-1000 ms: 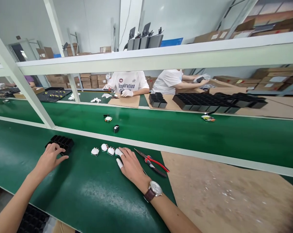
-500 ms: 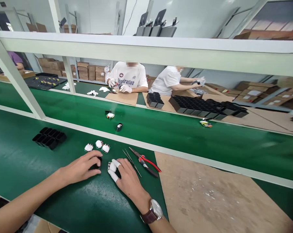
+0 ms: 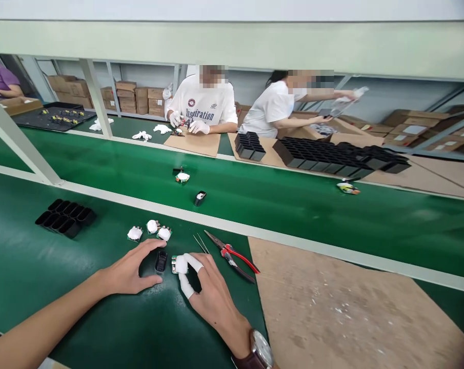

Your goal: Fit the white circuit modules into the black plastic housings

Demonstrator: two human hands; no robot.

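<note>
My left hand (image 3: pixel 134 266) lies on the green table, thumb and fingers spread around a small black housing (image 3: pixel 161 261) without gripping it. Just right of that housing, my right hand (image 3: pixel 203 279), with white covers on thumb and forefinger, pinches a small circuit board with a white pad (image 3: pixel 180 264). Behind my left fingers lie three similar boards: one at the left (image 3: pixel 135 233), one in the middle (image 3: pixel 152 226) and one at the right (image 3: pixel 164 233). Beyond my right hand are tweezers (image 3: pixel 201 244) and red-handled pliers (image 3: pixel 232 254).
Several black housings (image 3: pixel 65 217) stand in a block at the left. Cardboard (image 3: pixel 343 302) covers the table's right side. A filled housing (image 3: pixel 200 198) and boards sit on the green belt (image 3: pixel 255 200) behind the pale rail. Two people in white shirts work across it.
My left fingers have opened away from the black housing. The board in my right hand is more fully visible. The view has tilted down, and the person at the right has raised an arm.
</note>
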